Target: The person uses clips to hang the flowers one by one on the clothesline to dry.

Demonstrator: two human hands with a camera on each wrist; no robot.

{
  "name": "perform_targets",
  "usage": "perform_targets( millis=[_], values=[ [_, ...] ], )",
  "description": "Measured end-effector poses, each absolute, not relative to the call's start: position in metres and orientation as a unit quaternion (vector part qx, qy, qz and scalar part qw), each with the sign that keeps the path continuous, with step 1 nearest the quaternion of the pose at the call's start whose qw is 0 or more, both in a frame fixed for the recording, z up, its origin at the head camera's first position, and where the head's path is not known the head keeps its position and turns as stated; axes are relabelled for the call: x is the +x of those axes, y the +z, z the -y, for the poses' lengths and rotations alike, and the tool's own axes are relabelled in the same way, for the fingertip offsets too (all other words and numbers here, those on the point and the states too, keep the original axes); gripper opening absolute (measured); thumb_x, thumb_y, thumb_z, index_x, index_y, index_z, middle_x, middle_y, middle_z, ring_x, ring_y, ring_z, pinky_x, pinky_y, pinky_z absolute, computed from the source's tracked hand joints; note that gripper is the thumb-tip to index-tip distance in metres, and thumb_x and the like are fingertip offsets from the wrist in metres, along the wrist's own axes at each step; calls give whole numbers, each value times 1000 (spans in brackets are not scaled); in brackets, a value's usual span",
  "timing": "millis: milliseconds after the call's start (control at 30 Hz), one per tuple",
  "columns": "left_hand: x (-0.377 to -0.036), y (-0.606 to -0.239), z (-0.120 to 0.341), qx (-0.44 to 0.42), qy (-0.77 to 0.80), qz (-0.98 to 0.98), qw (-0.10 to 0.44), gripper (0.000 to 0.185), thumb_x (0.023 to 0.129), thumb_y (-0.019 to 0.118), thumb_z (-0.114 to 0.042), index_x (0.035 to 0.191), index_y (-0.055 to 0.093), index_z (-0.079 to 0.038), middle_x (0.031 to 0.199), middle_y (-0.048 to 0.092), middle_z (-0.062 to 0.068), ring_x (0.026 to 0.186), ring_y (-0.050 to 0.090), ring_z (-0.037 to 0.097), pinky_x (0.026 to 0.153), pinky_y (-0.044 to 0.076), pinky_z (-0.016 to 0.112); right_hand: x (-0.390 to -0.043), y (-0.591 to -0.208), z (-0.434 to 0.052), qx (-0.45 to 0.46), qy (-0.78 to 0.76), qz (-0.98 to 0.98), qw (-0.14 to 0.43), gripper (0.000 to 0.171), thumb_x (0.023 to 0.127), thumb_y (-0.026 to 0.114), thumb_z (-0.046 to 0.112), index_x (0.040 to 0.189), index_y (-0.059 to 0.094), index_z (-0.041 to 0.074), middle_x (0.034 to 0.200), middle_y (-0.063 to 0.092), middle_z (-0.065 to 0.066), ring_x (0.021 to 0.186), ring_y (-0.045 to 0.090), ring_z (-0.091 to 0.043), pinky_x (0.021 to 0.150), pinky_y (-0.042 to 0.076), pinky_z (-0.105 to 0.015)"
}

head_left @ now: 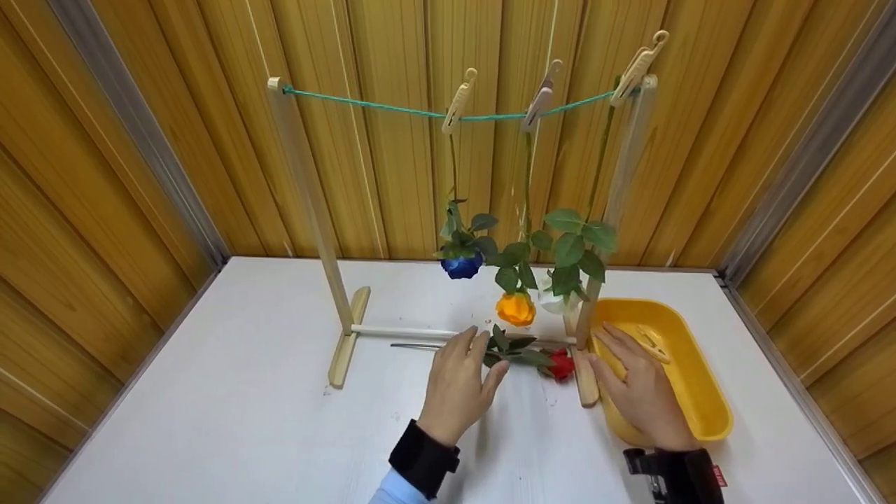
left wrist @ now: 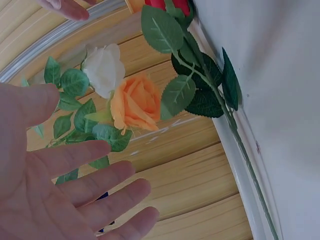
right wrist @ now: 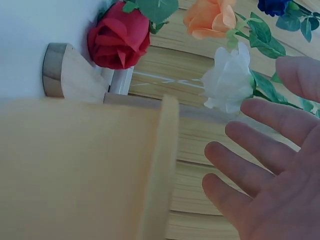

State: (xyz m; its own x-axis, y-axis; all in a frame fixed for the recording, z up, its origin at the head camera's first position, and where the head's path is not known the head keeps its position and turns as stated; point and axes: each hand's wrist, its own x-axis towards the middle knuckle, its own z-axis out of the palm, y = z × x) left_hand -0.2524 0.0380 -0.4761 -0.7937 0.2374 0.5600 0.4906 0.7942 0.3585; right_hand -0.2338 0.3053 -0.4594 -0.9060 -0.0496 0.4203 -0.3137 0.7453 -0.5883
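Note:
A red rose (head_left: 560,363) (left wrist: 170,6) (right wrist: 119,41) with a long stem lies on the white table (head_left: 231,413) under a small wooden drying rack (head_left: 308,203). My left hand (head_left: 458,381) (left wrist: 65,185) hovers open over its stem and leaves, fingers straight. My right hand (head_left: 633,385) (right wrist: 270,165) is open too, over the rim of a yellow tub (head_left: 700,392) (right wrist: 75,170). A blue rose (head_left: 461,265), an orange rose (head_left: 516,308) (left wrist: 136,102) (right wrist: 210,17) and a white rose (head_left: 560,301) (left wrist: 103,67) (right wrist: 228,80) hang head down from pegs on the green cord (head_left: 364,103).
The rack's wooden foot (head_left: 584,374) lies between the red rose and the tub. A clothes peg (head_left: 652,341) lies inside the tub. Wooden panel walls enclose the table on three sides.

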Motion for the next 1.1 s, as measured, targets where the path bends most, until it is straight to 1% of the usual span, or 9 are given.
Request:
perform_targets(
  millis=[100, 233, 400, 500, 633, 800, 967, 1100],
  values=[
    [-250, -477, -45, -212, -245, 915, 240, 53, 99, 69, -39, 136, 65, -1, 139, 62, 20, 127, 61, 34, 105, 50, 50, -233, -457, -312, 90, 347, 917, 174, 47, 104, 63, 21, 145, 56, -2, 155, 47, -25, 142, 44, -47, 114, 35, -62],
    [-248, -478, -53, -229, -236, 914, 237, 54, 99, 69, -38, 137, 64, 0, 138, 63, 19, 126, 61, 32, 105, 50, 49, -233, -452, -322, 73, 342, 925, 146, 49, 107, 59, 25, 147, 53, -2, 156, 45, -26, 143, 41, -48, 115, 33, -64],
    [-248, -475, -60, -238, -229, 915, 231, 51, 101, 68, -37, 137, 64, -1, 137, 65, 17, 125, 63, 31, 104, 51, 48, -238, -444, -336, 86, 339, 921, 172, 45, 104, 63, 19, 140, 57, -8, 148, 50, -32, 137, 45, -53, 111, 36, -65],
    [-248, -472, -65, -248, -232, 914, 222, 50, 101, 67, -36, 137, 64, -1, 138, 64, 15, 125, 63, 30, 105, 51, 47, -245, -437, -346, 92, 324, 926, 168, 45, 104, 63, 19, 138, 58, -11, 145, 51, -34, 135, 45, -55, 109, 37, -66],
    [-249, -466, -73, -263, -234, 912, 209, 51, 102, 66, -37, 138, 64, -1, 139, 64, 13, 126, 63, 28, 106, 50, 44, -255, -426, -359, 95, 296, 940, 144, 47, 104, 63, 21, 137, 58, -12, 142, 53, -35, 133, 47, -57, 107, 38, -68],
    [-249, -460, -85, -283, -221, 912, 198, 50, 103, 63, -39, 137, 64, -3, 136, 66, 12, 123, 64, 26, 103, 52, 43, -270, -414, -371, 98, 262, 955, 102, 46, 104, 63, 21, 136, 58, -12, 140, 54, -37, 127, 50, -58, 105, 40, -69],
    [-251, -456, -96, -307, -220, 906, 192, 49, 104, 62, -39, 139, 63, -4, 135, 66, 11, 120, 65, 24, 101, 54, 41, -286, -412, -380, 103, 228, 966, 64, 45, 104, 62, 20, 133, 60, -14, 136, 55, -40, 124, 52, -60, 103, 42, -69],
    [-252, -453, -107, -320, -218, 905, 175, 47, 105, 59, -40, 139, 64, -8, 135, 66, 7, 114, 66, 20, 97, 55, 35, -296, -414, -385, 108, 199, 973, 43, 43, 103, 61, 19, 129, 61, -15, 131, 58, -41, 121, 53, -60, 101, 43, -69]
  ],
)
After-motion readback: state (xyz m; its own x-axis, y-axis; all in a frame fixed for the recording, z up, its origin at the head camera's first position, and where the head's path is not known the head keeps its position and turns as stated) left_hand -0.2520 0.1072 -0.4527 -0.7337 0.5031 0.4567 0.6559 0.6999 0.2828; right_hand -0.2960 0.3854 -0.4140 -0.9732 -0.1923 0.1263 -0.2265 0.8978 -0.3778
